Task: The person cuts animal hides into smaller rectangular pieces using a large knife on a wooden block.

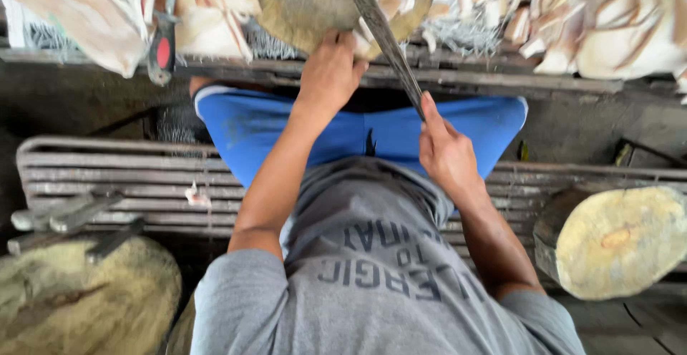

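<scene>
A long, dark, curved blade (pixel 379 33) runs from above the round wooden chopping block (pixel 315 1) down to the right hand (pixel 445 153), whose fingers are curled shut around its lower end, the forefinger laid up along the metal. Just left of that blade, the left hand (pixel 330 72) rests at the near rim of the block, fingers bent down over pale cut pieces (pixel 390 1) lying there; whether it actually pinches one of them cannot be told. By the look of it, the work in hand is slicing these pieces on the block, with the left hand steadying the stock; the next stroke would call for the left fingertips to stay clear of the edge, which passes close beside them. Beyond the fingers, heaps of pale shavings and strips (pixel 594 18) spread to both sides. Below the wrists are the person's blue shorts (pixel 265 129) and grey shirt (pixel 372 269), seated on a slatted wooden bench (pixel 122 176). A second round log block (pixel 615 240) stands well to the right of the right hand, and a red-handled tool (pixel 163 47) hangs left of the left one.
</scene>
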